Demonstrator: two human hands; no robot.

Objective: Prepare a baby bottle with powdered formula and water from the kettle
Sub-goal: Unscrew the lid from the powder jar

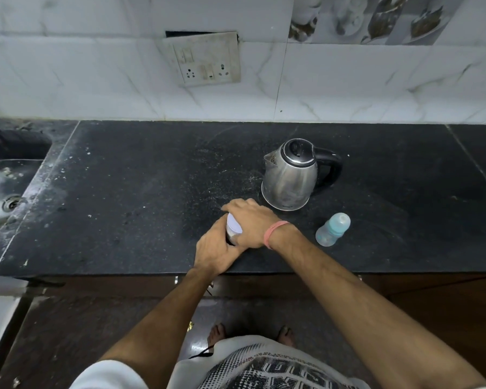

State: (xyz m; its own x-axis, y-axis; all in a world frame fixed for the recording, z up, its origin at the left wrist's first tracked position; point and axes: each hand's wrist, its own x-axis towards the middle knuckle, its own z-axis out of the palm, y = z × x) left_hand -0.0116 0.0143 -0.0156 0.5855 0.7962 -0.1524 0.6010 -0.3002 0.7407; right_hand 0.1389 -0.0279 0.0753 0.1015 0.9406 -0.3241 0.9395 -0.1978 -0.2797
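Nearest the camera: a white printed shirt (264,366), with two bare feet on the dark floor (68,332) beyond it. Both forearms reach forward over the front edge of the black counter (124,192). Left hand (213,251) wraps the lower side of a small jar (233,230), fingers curled round it. Right hand (250,220) lies over the top of the same jar, fingers closed over its white lid; a pink band (275,234) sits on that wrist. Jar stands on the counter close to the front edge, mostly hidden by the hands; contents cannot be told. Right of the hands, apart from them, a baby bottle (333,229) with a pale blue cap stands on the counter. Behind jar and bottle, a steel kettle (291,175) with lid shut, spout to the left, black handle to the right; it stands near the right hand but not touching. Left of the hands the counter is bare, speckled with white marks, up to the sink (3,192) at the far left. Counter ends at a white tiled wall (96,80), where a socket plate (205,60) hangs slightly loose.
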